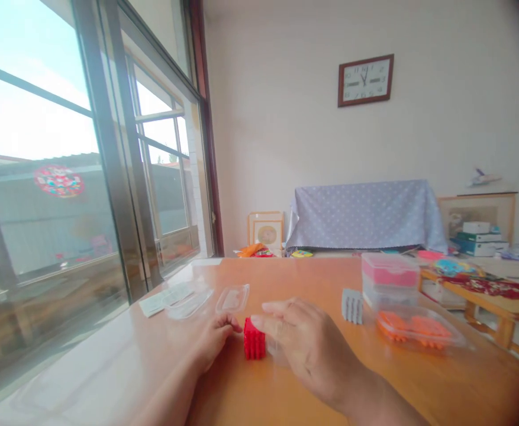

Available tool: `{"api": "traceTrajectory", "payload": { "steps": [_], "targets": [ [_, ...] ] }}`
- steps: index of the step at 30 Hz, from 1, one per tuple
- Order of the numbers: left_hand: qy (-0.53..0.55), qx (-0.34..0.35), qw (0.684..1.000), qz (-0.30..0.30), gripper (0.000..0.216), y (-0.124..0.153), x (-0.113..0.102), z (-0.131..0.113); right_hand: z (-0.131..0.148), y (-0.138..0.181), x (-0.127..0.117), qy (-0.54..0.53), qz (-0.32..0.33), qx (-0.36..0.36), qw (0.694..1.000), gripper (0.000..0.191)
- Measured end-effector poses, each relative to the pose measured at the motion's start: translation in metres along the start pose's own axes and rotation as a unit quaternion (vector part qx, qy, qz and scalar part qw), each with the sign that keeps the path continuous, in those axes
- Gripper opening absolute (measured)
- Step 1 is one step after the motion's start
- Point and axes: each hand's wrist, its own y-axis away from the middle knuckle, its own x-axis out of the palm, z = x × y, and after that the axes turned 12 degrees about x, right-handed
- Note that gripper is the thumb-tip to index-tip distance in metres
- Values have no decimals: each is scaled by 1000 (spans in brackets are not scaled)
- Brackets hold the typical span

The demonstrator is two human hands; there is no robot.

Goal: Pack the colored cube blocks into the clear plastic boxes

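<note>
A red block with a ridged, knobbly side, like a stack of pieces (254, 340), stands upright on the table in front of me. Close to its left side is my left hand (218, 338), its fingers curled; whether they hold anything is hidden. My right hand (310, 349) reaches over from the right with fingers stretched out. One fingertip is at the block's top edge, and I cannot tell if it presses on it. Partly behind the right hand sits a clear plastic container (276, 354).
Right of the hands stand a grey-white ridged block (352, 306), a clear tray of orange pieces (412, 328) and a pink-topped plastic box (390, 275). Clear lids (232, 297) and a paper sheet (164, 300) lie at the back left. Windows (165, 183) border the table's left.
</note>
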Motion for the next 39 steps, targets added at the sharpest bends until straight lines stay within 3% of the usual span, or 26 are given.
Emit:
{"api": "traceTrajectory", "payload": {
  "steps": [6, 9, 12, 16, 21, 27, 31, 39],
  "targets": [
    [-20, 0, 1000, 24, 11, -3, 0, 7, -61, 43, 48, 45, 15, 59, 997, 44],
    [-18, -2, 999, 32, 12, -3, 2, 6, -82, 57, 59, 18, 3, 87, 996, 45],
    [-21, -5, 999, 44, 13, -1, 5, 0, -107, 68, 63, -12, -29, 170, 985, 41],
    [-39, -11, 998, 52, 10, -1, 8, -9, -136, 79, 62, 9, -40, 343, 939, 36],
    [-42, -18, 997, 63, 9, -1, 8, -15, -154, 81, 61, 29, 43, 495, 867, 40],
    [-3, -24, 998, 51, 18, -2, 7, -26, -168, 86, 67, 45, 116, 530, 839, 39],
    [4, 8, 998, 62, 24, -4, 5, -38, -175, 90, 72, 18, 113, 532, 839, 38],
    [-89, 62, 988, 108, 37, -10, 0, -68, -182, 93, 80, -13, 95, 523, 847, 38]
  ]
}}
